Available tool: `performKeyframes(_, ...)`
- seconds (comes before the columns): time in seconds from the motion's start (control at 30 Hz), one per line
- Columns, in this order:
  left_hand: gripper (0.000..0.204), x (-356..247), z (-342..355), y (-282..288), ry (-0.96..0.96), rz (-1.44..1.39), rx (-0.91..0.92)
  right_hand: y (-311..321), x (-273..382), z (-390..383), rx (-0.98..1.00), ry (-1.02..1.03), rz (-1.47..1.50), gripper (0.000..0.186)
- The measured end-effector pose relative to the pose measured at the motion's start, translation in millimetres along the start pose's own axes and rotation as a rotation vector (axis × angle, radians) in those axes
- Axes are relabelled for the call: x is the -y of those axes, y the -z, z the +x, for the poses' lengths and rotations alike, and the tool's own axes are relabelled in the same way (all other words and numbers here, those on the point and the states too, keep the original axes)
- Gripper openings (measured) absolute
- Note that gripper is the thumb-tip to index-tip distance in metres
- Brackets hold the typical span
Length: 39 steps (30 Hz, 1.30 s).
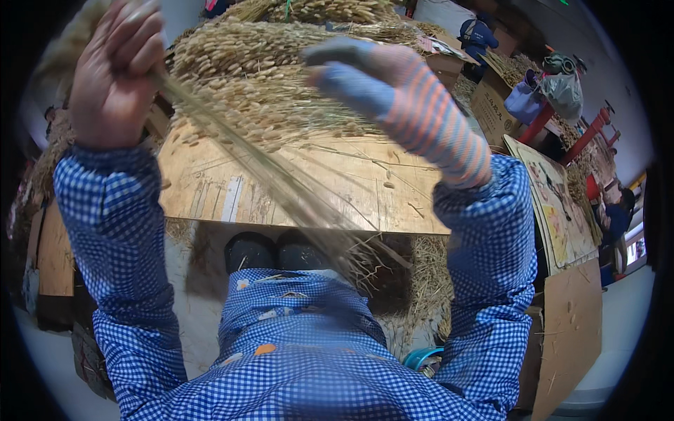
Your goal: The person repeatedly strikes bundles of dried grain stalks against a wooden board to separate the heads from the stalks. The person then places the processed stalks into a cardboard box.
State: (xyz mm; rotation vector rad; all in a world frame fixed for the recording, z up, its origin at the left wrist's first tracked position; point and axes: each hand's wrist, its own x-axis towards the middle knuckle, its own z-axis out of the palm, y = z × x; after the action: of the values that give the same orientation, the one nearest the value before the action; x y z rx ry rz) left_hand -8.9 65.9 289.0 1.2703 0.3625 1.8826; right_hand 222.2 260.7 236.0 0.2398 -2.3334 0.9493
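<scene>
left bare hand (123, 59), closed tight around long thin bundle of dry tan stalks (263, 172). bundle slants down over pale flat wooden table (411, 193), bottom ends past front edge. right hand (414, 105), in striped pink-and-blue knit glove, looks blurry to me from here; fingers wide apart. behind, big pile of fuzzy tan seed heads (246, 77). far back right, i see person in dark blue (479, 35).

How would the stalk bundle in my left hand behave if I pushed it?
The stalk bundle probably feels light, being thin-stemmed and dry-looking. It may flex, given its slender length. The splayed lower ends could snag or snap.
</scene>
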Motion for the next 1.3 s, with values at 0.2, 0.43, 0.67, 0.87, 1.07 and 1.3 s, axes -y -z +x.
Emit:
performKeyframes(0.2, 0.032, 51.9, 21.2, -45.9, -0.22, 0.349, -0.422, -59.2, 27.3, 2.3, -0.043, -0.18, 0.248, 0.029)
performKeyframes(0.43, 0.028, 148.2, -41.5, -15.4, -0.008, 0.034, -0.414, -73.6, -15.9, -69.4, -0.035, -0.448, -0.109, 0.016)
performKeyframes(0.67, 0.048, 246.2, -103.6, 20.9, 0.218, -0.218, -0.714, -108.4, -64.2, -150.3, 0.001, -0.419, -0.7, 0.011)
performKeyframes(0.87, 0.05, 262.5, -130.9, 25.7, 0.208, -0.206, -0.634, -137.9, -74.1, -177.9, -0.106, -0.575, -0.287, 0.019)
performKeyframes(1.07, 0.073, 246.6, -142.2, 28.9, 0.253, -0.091, -0.323, -146.3, -76.6, -189.6, -0.105, -0.873, 0.666, 0.024)
performKeyframes(1.3, 0.06, 230.9, -168.2, 36.8, 0.286, 0.0, -0.314, -161.1, -85.9, -194.4, 0.08, -0.867, 0.672, 0.025)
